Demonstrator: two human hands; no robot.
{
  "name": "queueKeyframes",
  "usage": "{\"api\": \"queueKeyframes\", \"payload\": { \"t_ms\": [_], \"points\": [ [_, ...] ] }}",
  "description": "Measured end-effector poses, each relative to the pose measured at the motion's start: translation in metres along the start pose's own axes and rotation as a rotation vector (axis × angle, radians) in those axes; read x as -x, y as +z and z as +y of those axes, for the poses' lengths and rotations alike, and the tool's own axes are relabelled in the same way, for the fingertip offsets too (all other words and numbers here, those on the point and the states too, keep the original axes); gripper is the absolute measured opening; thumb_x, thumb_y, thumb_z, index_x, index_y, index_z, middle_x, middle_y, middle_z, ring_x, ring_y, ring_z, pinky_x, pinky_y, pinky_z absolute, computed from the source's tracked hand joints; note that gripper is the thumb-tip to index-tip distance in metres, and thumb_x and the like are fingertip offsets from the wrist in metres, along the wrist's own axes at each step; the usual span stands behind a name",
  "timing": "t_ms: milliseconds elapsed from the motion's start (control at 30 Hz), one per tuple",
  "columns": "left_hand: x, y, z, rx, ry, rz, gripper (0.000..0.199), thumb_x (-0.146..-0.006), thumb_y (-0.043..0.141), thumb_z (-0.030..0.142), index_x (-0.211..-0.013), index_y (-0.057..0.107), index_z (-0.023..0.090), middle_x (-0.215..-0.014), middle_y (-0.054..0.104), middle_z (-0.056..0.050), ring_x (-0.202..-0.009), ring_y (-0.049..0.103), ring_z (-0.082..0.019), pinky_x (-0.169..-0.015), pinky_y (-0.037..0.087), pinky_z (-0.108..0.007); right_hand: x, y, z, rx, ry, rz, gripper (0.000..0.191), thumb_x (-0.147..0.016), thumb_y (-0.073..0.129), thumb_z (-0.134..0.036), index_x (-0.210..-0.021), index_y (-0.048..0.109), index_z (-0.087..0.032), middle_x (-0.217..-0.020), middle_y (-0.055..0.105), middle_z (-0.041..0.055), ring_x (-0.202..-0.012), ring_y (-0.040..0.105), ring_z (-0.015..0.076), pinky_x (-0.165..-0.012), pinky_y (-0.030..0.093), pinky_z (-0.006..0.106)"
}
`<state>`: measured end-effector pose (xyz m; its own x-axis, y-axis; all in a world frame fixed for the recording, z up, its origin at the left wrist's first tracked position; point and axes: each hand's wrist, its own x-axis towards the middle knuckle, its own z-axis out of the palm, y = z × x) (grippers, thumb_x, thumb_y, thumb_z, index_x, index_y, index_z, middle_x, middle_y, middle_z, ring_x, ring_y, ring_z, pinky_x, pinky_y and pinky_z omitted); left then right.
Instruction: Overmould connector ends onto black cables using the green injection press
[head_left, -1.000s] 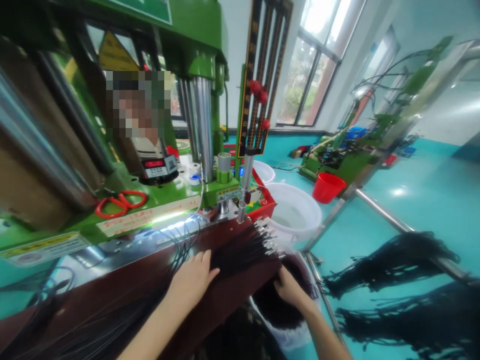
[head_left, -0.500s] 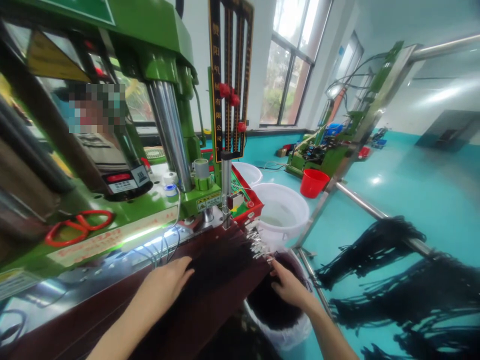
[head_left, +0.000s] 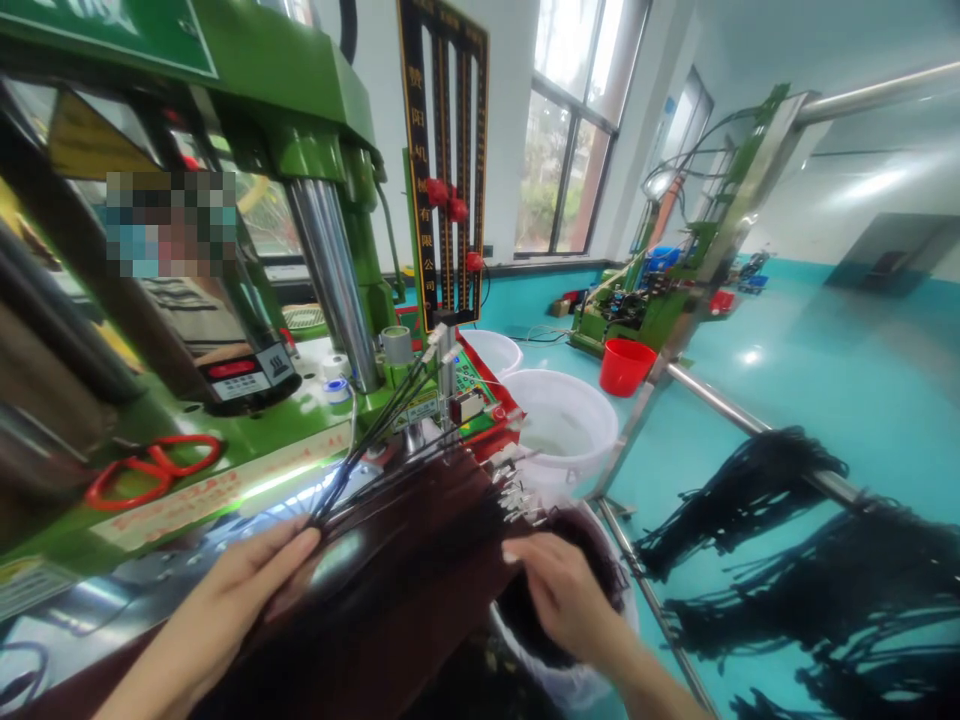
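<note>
My left hand (head_left: 270,570) is closed round a few thin black cables (head_left: 360,440), pinched between thumb and fingers. Their pale connector tips point up and away, in front of the green press. A larger bundle of black cables (head_left: 457,510) lies on the dark red-brown tabletop (head_left: 450,590), its silvery connector ends (head_left: 517,495) gathered at the right edge. Just below those ends is my right hand (head_left: 559,590), fingers curled together over the lined bucket; whether anything sits in them is hidden.
A green press (head_left: 330,130) with red scissors (head_left: 154,470) on its bed stands left, a person behind it. Beyond the table are a white tub (head_left: 570,420) and a red bucket (head_left: 628,367). A white-lined bucket (head_left: 577,685) is below my right hand. Black strands (head_left: 757,490) hang on a metal rack (head_left: 712,400).
My left hand has taken hold of a few cables, lifted their tips off the bundle and drawn back to the left. My right hand has moved slightly down, its fingers curling inward.
</note>
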<state>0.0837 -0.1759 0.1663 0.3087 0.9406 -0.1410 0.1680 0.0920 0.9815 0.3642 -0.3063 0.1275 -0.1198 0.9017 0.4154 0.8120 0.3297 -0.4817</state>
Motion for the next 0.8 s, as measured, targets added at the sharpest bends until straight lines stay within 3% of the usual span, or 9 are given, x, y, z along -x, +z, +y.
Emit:
{"api": "queueKeyframes", "payload": {
  "t_ms": [100,167,267,333,433,500,633,733,800],
  "points": [
    [0.001,-0.001,0.002,0.037,-0.039,-0.055,0.037,-0.061,0.063,0.05,-0.062,0.05,0.016,-0.048,0.039,0.006,-0.044,0.031,-0.006,-0.041,0.028,-0.017,-0.018,0.012,-0.035,-0.095,-0.321,0.015,0.038,-0.075,0.037,-0.006,-0.11,0.051,-0.013,-0.106,0.061,0.0087,-0.105,0.05,0.0148,-0.094,0.038,0.028],
    [0.002,-0.001,0.002,0.052,-0.053,-0.062,0.036,-0.061,0.063,0.05,-0.066,0.052,0.016,-0.048,0.039,0.006,-0.044,0.03,-0.005,-0.041,0.027,-0.016,-0.032,0.027,-0.047,-0.068,-0.407,-0.033,0.037,-0.08,0.038,-0.012,-0.116,0.048,-0.013,-0.117,0.055,0.0086,-0.118,0.039,0.0155,-0.101,0.03,0.03],
    [0.004,-0.001,-0.001,0.08,-0.076,-0.059,0.035,-0.06,0.064,0.049,-0.068,0.053,0.017,-0.048,0.04,0.006,-0.044,0.03,-0.005,-0.041,0.027,-0.016,-0.051,0.063,-0.043,0.029,-0.31,-0.138,0.048,-0.086,0.039,-0.037,-0.128,0.035,-0.015,-0.134,0.039,0.0078,-0.128,0.022,0.0187,-0.107,0.018,0.036],
    [0.005,-0.003,-0.002,0.103,-0.086,-0.038,0.034,-0.06,0.065,0.048,-0.068,0.053,0.017,-0.046,0.04,0.006,-0.044,0.031,-0.006,-0.041,0.027,-0.017,-0.059,0.088,-0.031,0.067,-0.209,-0.202,0.063,-0.083,0.039,-0.05,-0.132,0.029,-0.012,-0.136,0.035,0.012,-0.129,0.021,0.0222,-0.107,0.016,0.039],
    [0.004,-0.005,-0.002,0.115,-0.093,-0.02,0.033,-0.059,0.066,0.047,-0.068,0.054,0.018,-0.046,0.042,0.006,-0.044,0.032,-0.006,-0.041,0.028,-0.018,-0.064,0.111,-0.016,0.043,-0.135,-0.275,0.069,-0.079,0.045,-0.052,-0.129,0.033,-0.007,-0.133,0.038,0.0182,-0.126,0.027,0.0266,-0.105,0.017,0.042],
    [0.004,-0.005,-0.001,0.116,-0.101,-0.004,0.033,-0.057,0.068,0.045,-0.067,0.054,0.018,-0.047,0.043,0.005,-0.044,0.033,-0.007,-0.041,0.03,-0.018,-0.066,0.111,-0.012,-0.046,-0.134,-0.297,0.066,-0.076,0.052,-0.047,-0.127,0.037,-0.007,-0.131,0.04,0.019,-0.124,0.029,0.0281,-0.105,0.016,0.044],
    [0.005,-0.002,-0.006,0.09,-0.106,-0.005,0.033,-0.055,0.069,0.047,-0.064,0.054,0.018,-0.047,0.043,0.006,-0.044,0.035,-0.007,-0.041,0.032,-0.018,-0.072,0.09,-0.014,-0.584,-0.044,-0.234,0.055,-0.073,0.06,-0.036,-0.122,0.046,-0.016,-0.124,0.049,0.0137,-0.117,0.041,0.0242,-0.099,0.029,0.04],
    [0.004,0.002,-0.012,0.049,-0.089,-0.002,0.035,-0.055,0.068,0.049,-0.071,0.057,0.019,-0.051,0.048,0.005,-0.047,0.041,-0.008,-0.043,0.036,-0.019,-0.083,0.073,-0.019,-1.268,0.114,-0.057,0.051,-0.07,0.063,-0.033,-0.117,0.048,-0.022,-0.107,0.061,0.0071,-0.103,0.055,0.0208,-0.089,0.04,0.037],
    [0.002,0.005,-0.014,-0.001,-0.07,-0.009,0.037,-0.055,0.068,0.05,-0.074,0.059,0.02,-0.056,0.053,0.003,-0.053,0.048,-0.012,-0.047,0.041,-0.021,-0.092,0.064,-0.023,-1.54,0.192,0.062,0.041,-0.069,0.064,-0.031,-0.107,0.054,-0.02,-0.091,0.065,0.0048,-0.09,0.061,0.0201,-0.081,0.045,0.036]
  ]
}}
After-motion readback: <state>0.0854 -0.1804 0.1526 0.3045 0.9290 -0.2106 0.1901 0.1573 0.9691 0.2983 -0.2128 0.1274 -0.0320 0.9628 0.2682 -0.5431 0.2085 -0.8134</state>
